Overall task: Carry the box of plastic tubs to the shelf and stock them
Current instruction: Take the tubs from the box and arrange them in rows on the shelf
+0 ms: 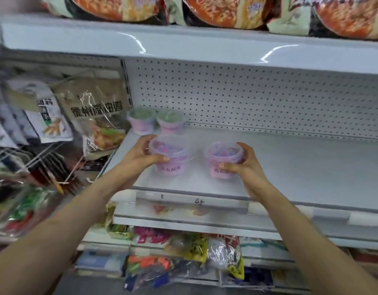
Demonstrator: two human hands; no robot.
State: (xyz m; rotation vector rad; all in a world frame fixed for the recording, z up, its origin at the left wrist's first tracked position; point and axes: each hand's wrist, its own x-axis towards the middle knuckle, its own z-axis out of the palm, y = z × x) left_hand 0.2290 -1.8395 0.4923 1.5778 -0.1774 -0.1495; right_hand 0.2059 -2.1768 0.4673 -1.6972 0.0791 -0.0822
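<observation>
The left hand [141, 154] and the right hand [245, 165] each grip a pink tub at the white shelf [290, 167].
The left tub [171, 158] and right tub [223, 160] are side by side, apart, near the front edge; two more tubs [141, 121] stand back left.

Two rear tubs [141, 122] stand side by side at the back left corner of the shelf [294, 167], before the pegboard [269, 99]. Nearer the front edge, set apart, the left hand [139, 155] grips the left front tub [173, 160] and the right hand [248, 165] grips the right front tub [221, 161].
</observation>
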